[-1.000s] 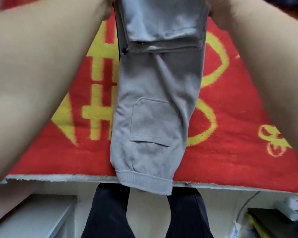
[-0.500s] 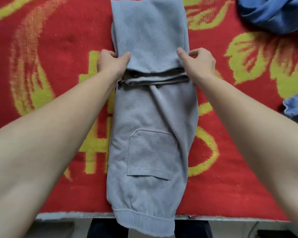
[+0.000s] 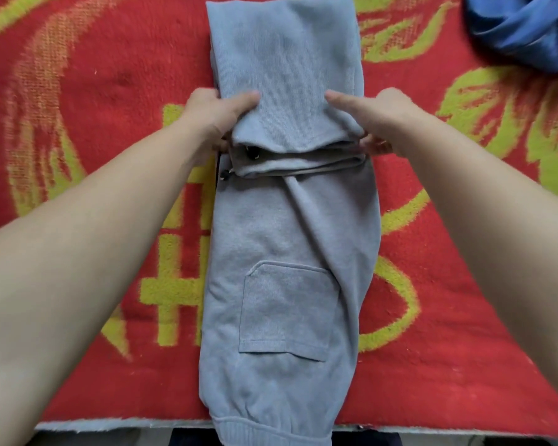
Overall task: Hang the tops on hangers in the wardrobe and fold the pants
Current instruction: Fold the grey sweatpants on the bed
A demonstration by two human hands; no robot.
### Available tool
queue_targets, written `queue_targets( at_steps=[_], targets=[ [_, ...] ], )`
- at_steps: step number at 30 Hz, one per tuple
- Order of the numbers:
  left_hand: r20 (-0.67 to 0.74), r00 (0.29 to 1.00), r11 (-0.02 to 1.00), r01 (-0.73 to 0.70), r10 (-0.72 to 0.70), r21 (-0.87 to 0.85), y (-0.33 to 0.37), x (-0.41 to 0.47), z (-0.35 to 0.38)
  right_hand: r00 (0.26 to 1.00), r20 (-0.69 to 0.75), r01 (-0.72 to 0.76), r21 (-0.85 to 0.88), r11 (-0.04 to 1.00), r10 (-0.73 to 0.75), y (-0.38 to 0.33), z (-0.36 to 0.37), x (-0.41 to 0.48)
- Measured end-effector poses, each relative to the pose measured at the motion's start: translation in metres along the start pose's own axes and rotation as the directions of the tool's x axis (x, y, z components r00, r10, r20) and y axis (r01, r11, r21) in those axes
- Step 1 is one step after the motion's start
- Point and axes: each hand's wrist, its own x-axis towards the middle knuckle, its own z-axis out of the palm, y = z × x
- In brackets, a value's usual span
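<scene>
1. The grey sweatpants [image 3: 290, 226] lie lengthwise down the middle of the red and yellow blanket [image 3: 110, 75], with the far half doubled over on top.
2. The left hand [image 3: 218, 109] pinches the left edge of that folded layer, thumb on top and fingers tucked underneath.
3. The right hand [image 3: 379, 119] clamps the right edge the same way.
4. The patch pocket [image 3: 287, 310] faces up, and the ribbed cuff [image 3: 271, 434] pokes past the blanket's near edge.
5. A black drawstring [image 3: 224, 177] peeks out at the fold.
6. A blue garment [image 3: 529, 30] sits bunched at the far right, well apart from the sweatpants.
</scene>
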Motion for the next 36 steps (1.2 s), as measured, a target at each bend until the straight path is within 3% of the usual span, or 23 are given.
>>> queue_targets(
  at_steps=[3,5,6,8,10,11,13,15,17,20,21,23,27,33,36],
  targets=[
    [0.077,0.997,0.994,0.018,-0.026,0.109,-0.019,-0.009,0.002,1.0,0.019,-0.011,-0.189,0.982,0.015,0.01,-0.002,0.0],
    [0.139,0.988,0.997,0.056,-0.063,0.051,-0.024,-0.012,0.0,0.995,0.031,0.103,-0.208,0.973,-0.099,0.018,0.0,0.003],
    [0.177,0.981,0.997,0.076,-0.073,-0.011,-0.024,-0.015,-0.003,0.982,0.058,0.187,-0.119,0.975,-0.181,0.02,0.001,0.002],
    [0.243,0.969,0.975,0.096,-0.046,-0.198,-0.023,-0.016,-0.007,0.949,0.107,0.265,0.242,0.933,-0.297,0.024,-0.001,-0.001],
    [0.19,0.982,0.961,0.042,0.012,-0.274,-0.025,-0.018,-0.005,0.932,0.195,0.154,0.551,0.82,-0.306,0.028,-0.004,-0.002],
    [0.106,0.993,0.975,-0.022,0.046,-0.221,-0.028,-0.021,-0.001,0.935,0.233,0.094,0.56,0.823,-0.266,0.031,-0.003,-0.002],
    [-0.14,0.978,0.988,-0.156,0.155,0.004,-0.039,-0.029,0.009,0.965,0.218,0.06,0.357,0.932,-0.145,0.035,0.003,-0.004],
    [-0.323,0.905,0.957,-0.233,0.278,0.171,-0.05,-0.036,0.018,0.984,0.151,0.063,0.219,0.974,-0.098,0.038,0.007,-0.006],
    [-0.361,0.881,0.951,-0.276,0.308,0.138,-0.053,-0.039,0.023,0.986,0.124,0.075,0.244,0.967,-0.108,0.035,0.007,-0.007],
    [-0.392,0.896,0.951,-0.281,0.21,-0.132,-0.048,-0.038,0.02,0.982,0.137,0.076,0.344,0.936,-0.131,0.032,0.003,-0.01],
    [-0.386,0.905,0.948,-0.265,0.181,-0.178,-0.048,-0.038,0.019,0.979,0.16,0.055,0.382,0.923,-0.125,0.035,0.003,-0.012],
    [-0.327,0.933,0.976,-0.193,0.149,-0.105,-0.053,-0.042,0.02,0.984,0.164,0.012,0.332,0.943,-0.071,0.041,0.004,-0.016],
    [-0.216,0.972,0.987,-0.055,0.087,0.148,-0.061,-0.042,0.014,0.999,0.003,-0.041,-0.023,0.999,0.041,0.047,0.01,-0.022],
    [0.026,0.988,0.988,0.15,-0.151,0.039,-0.053,-0.047,0.016,0.998,0.013,-0.052,-0.279,0.959,0.058,0.039,0.005,-0.021],
    [0.116,0.967,0.947,0.249,-0.229,-0.204,-0.041,-0.052,0.015,0.986,0.16,-0.036,-0.127,0.991,0.056,0.031,0.003,-0.022]
  ],
)
